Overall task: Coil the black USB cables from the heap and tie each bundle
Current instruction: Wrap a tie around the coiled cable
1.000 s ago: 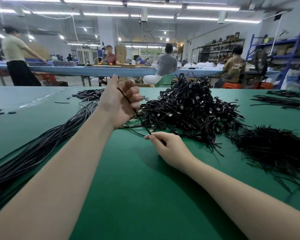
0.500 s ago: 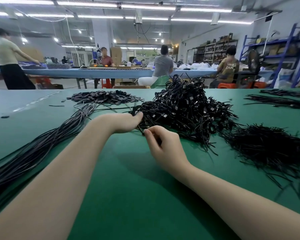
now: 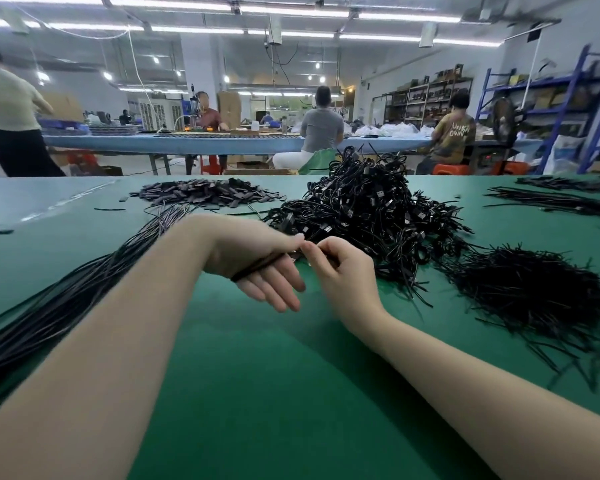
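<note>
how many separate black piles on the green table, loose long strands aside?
3: flat tabs far centre-left, tangled cable heap centre just beyond both hands, thin ties on the right. More may lie outside the frame.

Left hand (image 3: pixel 257 261) holds coiled cable (image 3: pixel 257 266); right hand (image 3: pixel 340 271) pinches it.

light: bright ceiling tubes (image 3: pixel 174 28) | shadows: soft under forearms | edges: fisheye bend | person far left: motion-blurred

Blk cables (image 3: pixel 368 216), green table (image 3: pixel 257 393)
</note>
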`<action>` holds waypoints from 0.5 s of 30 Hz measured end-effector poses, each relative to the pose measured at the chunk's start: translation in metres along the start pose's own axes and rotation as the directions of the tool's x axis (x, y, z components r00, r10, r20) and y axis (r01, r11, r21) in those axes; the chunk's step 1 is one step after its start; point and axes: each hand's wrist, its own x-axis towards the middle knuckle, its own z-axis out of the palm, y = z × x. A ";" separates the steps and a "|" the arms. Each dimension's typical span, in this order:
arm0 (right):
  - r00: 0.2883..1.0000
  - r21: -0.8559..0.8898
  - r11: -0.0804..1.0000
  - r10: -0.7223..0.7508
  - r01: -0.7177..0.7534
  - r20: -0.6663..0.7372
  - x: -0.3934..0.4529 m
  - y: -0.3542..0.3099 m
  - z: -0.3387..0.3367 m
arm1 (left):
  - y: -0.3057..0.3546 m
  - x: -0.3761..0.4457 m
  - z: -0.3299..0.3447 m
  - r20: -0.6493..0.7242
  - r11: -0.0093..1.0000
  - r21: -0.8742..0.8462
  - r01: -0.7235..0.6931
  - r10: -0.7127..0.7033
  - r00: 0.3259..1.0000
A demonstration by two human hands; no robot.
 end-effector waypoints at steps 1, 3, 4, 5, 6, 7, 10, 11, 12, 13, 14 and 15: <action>0.999 -0.019 0.998 -0.053 0.052 -0.014 -0.002 -0.005 0.002 | 0.000 0.008 0.005 -0.089 1.000 -0.031 0.001 -0.004 0.996; 0.990 -0.029 0.990 -0.136 0.137 0.032 -0.008 -0.012 0.007 | 0.003 0.021 0.008 -0.320 0.950 -0.252 -0.185 0.099 0.942; 0.984 -0.009 0.987 -0.158 0.159 0.078 -0.010 -0.014 0.009 | 0.005 0.023 0.006 -0.433 0.872 -0.368 -0.322 0.146 0.889; 0.978 0.026 0.986 -0.164 0.162 0.132 -0.012 -0.014 0.011 | 0.007 0.023 0.001 -0.537 0.785 -0.427 -0.448 0.178 0.824; 0.969 0.060 0.987 -0.155 0.146 0.191 -0.012 -0.013 0.012 | 0.009 0.021 -0.004 -0.612 0.698 -0.459 -0.549 0.200 0.765; 0.958 0.069 0.991 -0.131 0.117 0.255 -0.012 -0.010 0.012 | 0.012 0.017 -0.010 -0.644 0.595 -0.500 -0.629 0.231 0.730; 0.915 -0.026 1.000 0.004 0.007 0.403 -0.009 0.002 0.008 | 0.012 -0.004 -0.018 -0.565 0.314 -0.666 -0.677 0.380 0.732; 0.911 -0.072 0.997 0.054 -0.027 0.410 -0.007 0.005 0.006 | 0.011 -0.009 -0.019 -0.519 0.312 -0.689 -0.654 0.417 0.746; 0.917 -0.129 0.990 0.095 -0.048 0.387 -0.004 0.007 0.003 | 0.010 -0.012 -0.020 -0.466 0.356 -0.692 -0.628 0.445 0.765; 0.931 -0.198 0.978 0.129 -0.063 0.342 0.000 0.009 -0.001 | 0.008 -0.015 -0.020 -0.394 0.442 -0.671 -0.595 0.468 0.791; 0.944 -0.262 0.961 0.163 -0.086 0.286 0.004 0.009 -0.006 | 0.007 -0.017 -0.019 -0.296 0.568 -0.615 -0.547 0.476 0.828; 0.955 -0.296 0.947 0.193 -0.121 0.226 0.007 0.008 -0.011 | 0.007 -0.018 -0.016 -0.181 0.714 -0.514 -0.475 0.451 0.874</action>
